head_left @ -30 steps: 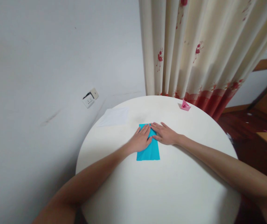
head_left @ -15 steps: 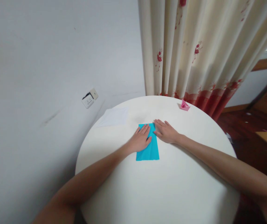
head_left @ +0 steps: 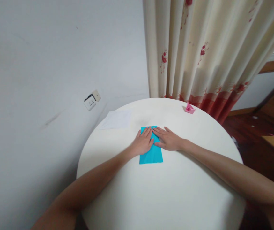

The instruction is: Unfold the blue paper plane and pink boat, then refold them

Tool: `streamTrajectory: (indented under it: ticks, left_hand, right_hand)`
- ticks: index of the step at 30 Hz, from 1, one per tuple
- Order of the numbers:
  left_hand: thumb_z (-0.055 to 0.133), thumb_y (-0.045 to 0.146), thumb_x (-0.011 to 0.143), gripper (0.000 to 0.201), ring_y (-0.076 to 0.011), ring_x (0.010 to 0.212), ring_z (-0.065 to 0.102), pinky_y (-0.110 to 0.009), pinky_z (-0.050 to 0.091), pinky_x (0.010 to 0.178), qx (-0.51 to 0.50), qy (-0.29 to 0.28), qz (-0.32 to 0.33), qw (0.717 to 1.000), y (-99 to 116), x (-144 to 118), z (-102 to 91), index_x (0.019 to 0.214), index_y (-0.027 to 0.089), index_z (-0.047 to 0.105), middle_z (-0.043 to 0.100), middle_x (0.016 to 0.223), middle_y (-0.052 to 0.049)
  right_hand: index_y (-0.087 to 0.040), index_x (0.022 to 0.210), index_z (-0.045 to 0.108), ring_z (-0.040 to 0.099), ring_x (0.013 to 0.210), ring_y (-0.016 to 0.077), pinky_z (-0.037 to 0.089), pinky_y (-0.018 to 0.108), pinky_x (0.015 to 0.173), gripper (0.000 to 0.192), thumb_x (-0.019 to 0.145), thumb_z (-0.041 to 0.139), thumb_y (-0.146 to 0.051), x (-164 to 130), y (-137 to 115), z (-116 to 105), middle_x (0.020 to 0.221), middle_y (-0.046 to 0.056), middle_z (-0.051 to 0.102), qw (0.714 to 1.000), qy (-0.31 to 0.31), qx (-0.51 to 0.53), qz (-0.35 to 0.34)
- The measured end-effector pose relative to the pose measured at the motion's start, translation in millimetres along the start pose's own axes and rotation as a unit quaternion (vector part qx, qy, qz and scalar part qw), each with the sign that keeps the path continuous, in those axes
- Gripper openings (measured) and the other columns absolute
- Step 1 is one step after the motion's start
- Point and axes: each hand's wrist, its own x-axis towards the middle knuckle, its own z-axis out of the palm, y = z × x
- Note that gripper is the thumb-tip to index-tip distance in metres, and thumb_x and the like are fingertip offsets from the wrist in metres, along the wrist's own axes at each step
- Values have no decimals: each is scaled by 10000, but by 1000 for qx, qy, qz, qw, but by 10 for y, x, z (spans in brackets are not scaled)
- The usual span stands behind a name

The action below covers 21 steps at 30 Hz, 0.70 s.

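Note:
A blue sheet of paper [head_left: 151,156], oblong and faintly creased, lies flat on the white round table [head_left: 160,195]. My left hand [head_left: 143,142] rests palm down over its left and middle part, fingers stretched toward the far edge. From the right, my right hand [head_left: 167,139] lies flat with fingers spread, its fingertips and thumb on the paper's right side. The two hands' fingers are close to each other near the far end. Parts of the sheet are hidden beneath both hands.
White paper [head_left: 116,119] lies at the table's far left. A folded pink paper piece [head_left: 189,108] sits near the far right rim. The wall with a socket [head_left: 90,103] borders the left, and a patterned curtain [head_left: 184,64] hangs behind the table.
My right hand has slid left and slightly nearer, bringing its fingers onto the blue paper. My left hand has shifted very slightly left and stays flat on the sheet.

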Motion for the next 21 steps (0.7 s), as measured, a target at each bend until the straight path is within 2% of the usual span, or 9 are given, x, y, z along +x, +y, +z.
streamTrajectory:
  ticks: [13,15,19,21]
  left_hand:
    - [227,466,1029,632,-269,1521,139,-531,151,1219,0,9,2,1000,-4,-4,8,1557,119,243,201,1630,-124]
    - [234,453,1029,627,-269,1522,137,-532,152,1219,-1,7,1,1000,-2,-8,3,1555,111,246,193,1632,-123]
    - [245,423,1028,613,-261,1522,135,-538,150,1219,-9,-1,-2,1000,2,-7,-15,1556,111,241,197,1632,-118]
    - [245,421,1027,613,-257,1522,138,-537,150,1219,-10,-1,0,1000,0,-2,-13,1556,111,239,200,1631,-117]
  right_hand:
    - [-106,1561,261,198,1502,295,151,533,1205,776,982,277,-622,17,92,21,1619,154,229,997,21,-25,70]
    - [-111,1560,266,186,1505,297,148,542,1202,759,984,299,-604,12,70,16,1621,157,223,998,24,-17,59]
    - [-126,1572,227,171,1510,279,134,542,1208,744,980,367,-552,-1,-2,-3,1623,140,223,1000,11,6,-16]
    - [-124,1575,212,186,1506,279,127,542,1210,745,978,381,-536,2,-22,-4,1619,141,235,1000,9,13,-25]
